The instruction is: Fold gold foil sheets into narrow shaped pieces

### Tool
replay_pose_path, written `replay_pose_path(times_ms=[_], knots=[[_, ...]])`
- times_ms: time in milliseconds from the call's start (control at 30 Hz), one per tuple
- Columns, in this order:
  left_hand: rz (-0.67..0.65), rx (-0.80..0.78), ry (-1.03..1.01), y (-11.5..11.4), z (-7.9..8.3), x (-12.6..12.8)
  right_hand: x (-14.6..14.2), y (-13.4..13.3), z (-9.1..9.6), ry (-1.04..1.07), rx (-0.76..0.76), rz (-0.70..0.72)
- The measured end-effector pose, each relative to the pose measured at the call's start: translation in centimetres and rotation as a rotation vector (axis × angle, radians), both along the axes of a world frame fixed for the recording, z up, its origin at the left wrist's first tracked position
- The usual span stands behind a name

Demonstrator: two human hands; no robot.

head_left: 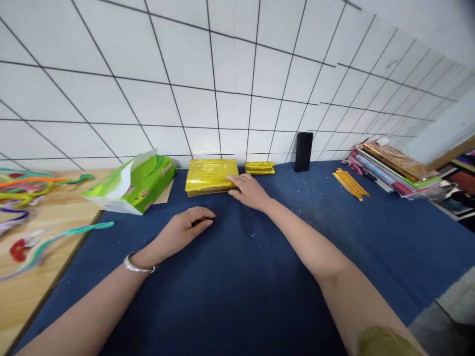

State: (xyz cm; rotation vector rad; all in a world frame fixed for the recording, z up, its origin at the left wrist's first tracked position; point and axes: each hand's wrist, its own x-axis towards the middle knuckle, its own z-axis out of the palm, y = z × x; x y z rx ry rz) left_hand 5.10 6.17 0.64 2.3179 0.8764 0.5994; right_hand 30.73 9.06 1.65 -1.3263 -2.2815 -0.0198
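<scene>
A thick stack of shiny gold foil paper (211, 175) lies against the tiled wall. My right hand (250, 192) is at its right front corner, fingertips on the top and thumb at the edge, gripping that corner. Whether one sheet or several are between the fingers is hidden. My left hand (187, 225), with a silver bangle (139, 264) at the wrist, hovers or rests low in front of the stack. Its fingers are curved, with a gap to the thumb and nothing held. Right of the stack sits a smaller bundle of folded gold foil strips (260, 168).
A green tissue pack (148, 183) stands left of the stack. Colourful fuzzy stems (33, 198) lie on the wooden board (85, 217). A black phone (303, 152) leans on the wall. Orange-gold strips (351, 184) and piled books (397, 168) are on the right of the blue cloth (237, 287).
</scene>
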Motion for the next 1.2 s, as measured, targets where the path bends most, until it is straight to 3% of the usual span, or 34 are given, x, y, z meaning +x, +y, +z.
replay_pose_path(times_ms=[233,633,900,1067,1200], knots=[[-0.003,-0.002,0.006,-0.1,0.0,0.0,-0.3,-0.1,-2.0,-0.082,-0.006,-0.052],[-0.011,-0.007,-0.013,-0.1,0.2,0.2,-0.2,-0.3,-1.7,0.128,-0.044,-0.04],[0.043,-0.073,-0.048,-0.2,-0.1,0.0,1.2,-0.3,-1.3,0.435,0.042,-0.307],[0.083,-0.109,-0.049,-0.4,-0.1,0.2,2.0,-0.6,0.1,0.538,0.124,-0.401],[0.105,-0.218,-0.125,-0.2,0.7,0.6,1.3,-1.9,3.7,0.723,0.312,-0.38]])
